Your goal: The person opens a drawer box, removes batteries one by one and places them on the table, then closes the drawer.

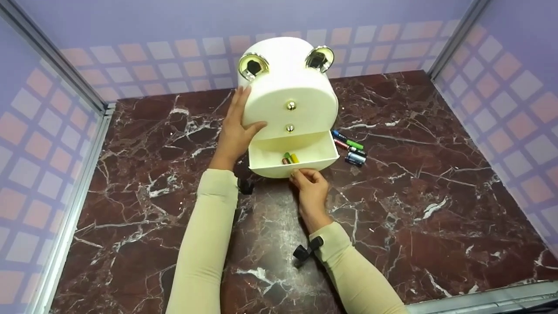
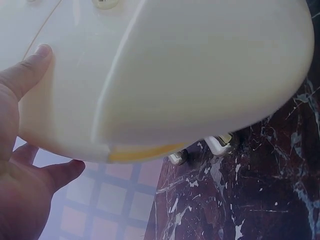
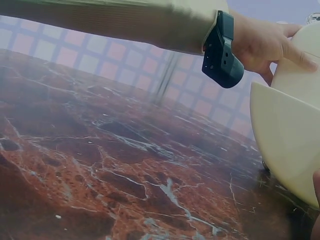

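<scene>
A cream-white round-topped mini drawer cabinet (image 1: pixel 290 83) stands on the marbled surface, with two gold-rimmed eye-like ornaments on top and gold knobs on its front. Its bottom drawer (image 1: pixel 320 165) is pulled out. Small coloured cylinders (image 1: pixel 294 158), apparently batteries, lie inside the drawer. My left hand (image 1: pixel 234 133) rests against the cabinet's left side, fingers straight and thumb on the front face. With thumb and index finger, my right hand (image 1: pixel 311 187) pinches the bottom drawer's front at its knob, which the fingers mostly hide. In the right wrist view only a sliver of that hand shows.
Several more battery-like cylinders (image 1: pixel 356 158), in blue, green, red, black and silver, lie just right of the cabinet. The dark red marbled tabletop (image 1: pixel 414 187) spreads around it. Purple checkered panels (image 1: pixel 165 52) enclose the back and sides.
</scene>
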The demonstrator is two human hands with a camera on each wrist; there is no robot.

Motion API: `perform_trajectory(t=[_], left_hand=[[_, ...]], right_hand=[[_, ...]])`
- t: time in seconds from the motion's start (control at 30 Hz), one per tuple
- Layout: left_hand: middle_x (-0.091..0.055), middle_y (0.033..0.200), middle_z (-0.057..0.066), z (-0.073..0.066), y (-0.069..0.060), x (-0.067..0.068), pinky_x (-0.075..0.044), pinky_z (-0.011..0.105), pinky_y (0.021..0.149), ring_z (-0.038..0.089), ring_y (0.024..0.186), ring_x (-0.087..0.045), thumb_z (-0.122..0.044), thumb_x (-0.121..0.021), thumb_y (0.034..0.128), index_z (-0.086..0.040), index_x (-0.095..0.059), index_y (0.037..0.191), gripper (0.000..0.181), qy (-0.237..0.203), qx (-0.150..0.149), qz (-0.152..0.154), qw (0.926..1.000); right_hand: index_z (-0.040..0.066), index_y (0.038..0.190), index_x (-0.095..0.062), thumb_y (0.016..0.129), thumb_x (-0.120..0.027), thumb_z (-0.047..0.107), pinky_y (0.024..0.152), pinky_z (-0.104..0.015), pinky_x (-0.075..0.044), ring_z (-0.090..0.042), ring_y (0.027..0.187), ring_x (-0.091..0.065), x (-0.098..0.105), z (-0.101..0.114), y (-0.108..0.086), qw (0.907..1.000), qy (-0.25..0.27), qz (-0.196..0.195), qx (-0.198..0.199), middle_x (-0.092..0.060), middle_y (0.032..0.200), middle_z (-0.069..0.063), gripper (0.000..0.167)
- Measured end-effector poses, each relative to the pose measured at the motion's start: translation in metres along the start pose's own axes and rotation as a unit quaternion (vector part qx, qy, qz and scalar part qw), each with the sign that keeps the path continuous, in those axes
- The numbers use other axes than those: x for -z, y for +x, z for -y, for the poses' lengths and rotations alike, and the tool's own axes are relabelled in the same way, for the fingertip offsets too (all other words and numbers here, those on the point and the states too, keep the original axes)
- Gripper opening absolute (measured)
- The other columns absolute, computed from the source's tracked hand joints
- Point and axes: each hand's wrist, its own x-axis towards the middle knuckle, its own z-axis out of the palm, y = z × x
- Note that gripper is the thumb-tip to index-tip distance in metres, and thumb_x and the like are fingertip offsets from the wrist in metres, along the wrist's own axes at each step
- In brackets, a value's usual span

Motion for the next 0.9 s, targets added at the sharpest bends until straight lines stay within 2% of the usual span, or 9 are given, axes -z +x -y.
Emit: perform_trajectory(t=[0.3, 0.5, 0.73, 0.9], left_hand=[[-0.014, 0.164, -0.005, 0.0, -0.001, 0.0, -0.027, 0.04, 0.12, 0.02, 0.149, -0.019, -0.038, -0.076, 0.0791, -0.038, -0.026, 0.153, 0.089, 0.004, 0.024, 0.016, 0.9996], [-0.013, 0.164, -0.005, -0.002, 0.001, 0.001, -0.027, 0.044, 0.119, 0.021, 0.149, -0.02, -0.039, -0.076, 0.0788, -0.043, -0.024, 0.152, 0.09, 0.0, 0.034, 0.017, 0.9993], [-0.014, 0.164, -0.004, -0.001, 0.0, 0.001, -0.027, 0.041, 0.119, 0.021, 0.149, -0.02, -0.038, -0.076, 0.0789, -0.038, -0.025, 0.153, 0.09, -0.001, 0.028, 0.015, 0.9995], [-0.014, 0.163, -0.009, 0.0, -0.001, 0.001, -0.025, 0.039, 0.12, 0.014, 0.149, -0.016, -0.04, -0.076, 0.0793, -0.037, -0.026, 0.153, 0.089, 0.005, 0.025, 0.014, 0.9996]], right_hand=[[-0.002, 0.081, -0.067, 0.08, -0.074, -0.002, 0.068, -0.028, -0.059, -0.016, 0.068, -0.066, 0.006, 0.002, -0.004, 0.9999, -0.004, 0.008, 0.008, -0.067, 0.073, -0.005, 0.008], [-0.011, 0.088, -0.066, 0.08, -0.073, -0.002, 0.068, -0.025, -0.058, -0.015, 0.068, -0.065, 0.01, 0.006, -0.007, 0.9993, -0.022, 0.02, 0.024, -0.067, 0.075, -0.004, 0.014], [-0.01, 0.091, -0.067, 0.08, -0.073, 0.002, 0.067, -0.027, -0.057, -0.013, 0.068, -0.064, 0.014, 0.016, -0.009, 0.9963, -0.072, 0.011, 0.046, -0.067, 0.074, -0.002, 0.017], [-0.009, 0.087, -0.067, 0.079, -0.072, -0.002, 0.068, -0.028, -0.057, -0.015, 0.068, -0.064, 0.012, 0.027, -0.012, 0.9953, -0.057, 0.017, 0.077, -0.066, 0.073, -0.003, 0.012]])
